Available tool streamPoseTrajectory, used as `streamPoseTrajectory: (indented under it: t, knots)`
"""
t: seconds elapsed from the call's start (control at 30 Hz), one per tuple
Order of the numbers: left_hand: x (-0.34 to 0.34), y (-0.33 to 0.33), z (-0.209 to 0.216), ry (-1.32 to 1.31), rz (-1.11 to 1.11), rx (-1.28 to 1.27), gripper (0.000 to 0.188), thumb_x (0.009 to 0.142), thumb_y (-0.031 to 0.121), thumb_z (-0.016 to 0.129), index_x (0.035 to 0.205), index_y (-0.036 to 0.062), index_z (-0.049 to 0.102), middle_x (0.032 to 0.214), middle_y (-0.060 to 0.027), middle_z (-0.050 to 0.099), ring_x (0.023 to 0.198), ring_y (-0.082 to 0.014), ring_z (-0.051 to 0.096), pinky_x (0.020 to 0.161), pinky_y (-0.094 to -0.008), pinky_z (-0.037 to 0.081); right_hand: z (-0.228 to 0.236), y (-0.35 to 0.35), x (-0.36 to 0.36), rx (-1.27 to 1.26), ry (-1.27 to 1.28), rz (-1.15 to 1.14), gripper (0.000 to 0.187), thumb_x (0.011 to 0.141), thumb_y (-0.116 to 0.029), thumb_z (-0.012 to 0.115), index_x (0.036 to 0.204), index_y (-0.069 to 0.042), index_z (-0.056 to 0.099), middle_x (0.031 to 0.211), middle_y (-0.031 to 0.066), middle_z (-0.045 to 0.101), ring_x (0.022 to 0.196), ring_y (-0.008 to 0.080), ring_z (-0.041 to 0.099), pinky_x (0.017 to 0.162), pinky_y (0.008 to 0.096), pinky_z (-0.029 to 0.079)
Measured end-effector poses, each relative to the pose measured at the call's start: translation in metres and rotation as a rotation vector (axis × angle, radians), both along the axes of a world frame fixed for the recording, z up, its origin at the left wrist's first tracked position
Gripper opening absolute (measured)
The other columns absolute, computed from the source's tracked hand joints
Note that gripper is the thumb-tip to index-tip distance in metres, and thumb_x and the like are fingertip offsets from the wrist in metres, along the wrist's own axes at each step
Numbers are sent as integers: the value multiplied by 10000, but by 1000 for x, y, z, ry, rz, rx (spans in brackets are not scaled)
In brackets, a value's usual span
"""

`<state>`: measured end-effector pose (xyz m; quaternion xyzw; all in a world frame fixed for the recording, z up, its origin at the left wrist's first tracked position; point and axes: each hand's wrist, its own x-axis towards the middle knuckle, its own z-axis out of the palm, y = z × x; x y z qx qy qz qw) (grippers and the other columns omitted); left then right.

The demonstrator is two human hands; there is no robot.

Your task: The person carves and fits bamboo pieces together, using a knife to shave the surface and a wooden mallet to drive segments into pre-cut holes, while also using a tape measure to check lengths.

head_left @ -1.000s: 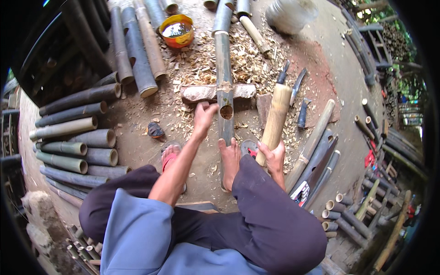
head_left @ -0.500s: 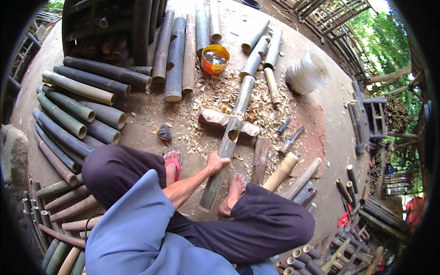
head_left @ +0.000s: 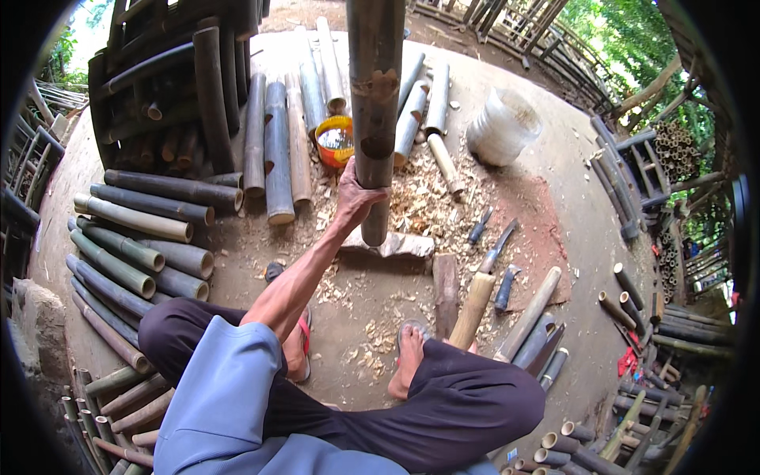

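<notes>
My left hand is closed around the lower part of a bamboo tube. The tube stands nearly upright in front of me, with a dark oval notch cut in its side just above my grip. Behind its lower end lies a pale wooden block on the floor. My right hand cannot be seen. To the right of the block lie a knife, a small dark-handled tool and another dark-handled tool. A pale bamboo piece rests near my right foot.
Wood shavings cover the floor beyond the block. Beside them stand an orange-yellow bucket holding liquid and a translucent plastic container. Several bamboo tubes lie at the left, with notched tubes farther back. A dark bamboo rack stands behind.
My left hand has lifted the bamboo tube off the wooden block and raised it from a slant to nearly upright, farther forward. The dark-handled tool by the knife has come into sight.
</notes>
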<state>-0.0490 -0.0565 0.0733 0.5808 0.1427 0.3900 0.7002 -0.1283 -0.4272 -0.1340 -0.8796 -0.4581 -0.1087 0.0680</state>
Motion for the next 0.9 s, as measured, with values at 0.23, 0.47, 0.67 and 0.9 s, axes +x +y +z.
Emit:
streamPoseTrajectory:
  t: [0.23,0.47,0.67,0.9]
  knots:
    - [-17,26,28,-41,-53,81,588,566,55,723,1108,43,494,968,-60,630,874,-162,612,805,-314,527,13,8,-18,20,314,-125,545,781,17,521,1309,2,384,1298,256,415,1209,411,403,1000,431,373]
    - [-30,40,19,58,37,151,461,575,84,755,1014,18,632,893,-69,673,826,-159,642,760,-296,530,-6,9,-10,-98,382,-172,573,760,34,543,1309,0,382,1293,258,419,1208,412,404,992,434,381]
    - [-48,52,9,94,-62,2,558,548,56,722,1062,37,505,909,-61,616,833,-165,600,759,-304,514,-12,7,-4,-184,390,-181,555,775,11,542,1306,2,383,1291,266,424,1208,415,406,983,436,389]
    - [-95,103,-49,350,259,-5,519,585,172,765,1035,3,568,906,-113,655,804,-196,628,751,-318,516,5,14,-5,-125,390,-209,433,912,-229,426,1265,22,434,1277,273,446,1200,403,422,998,458,354]
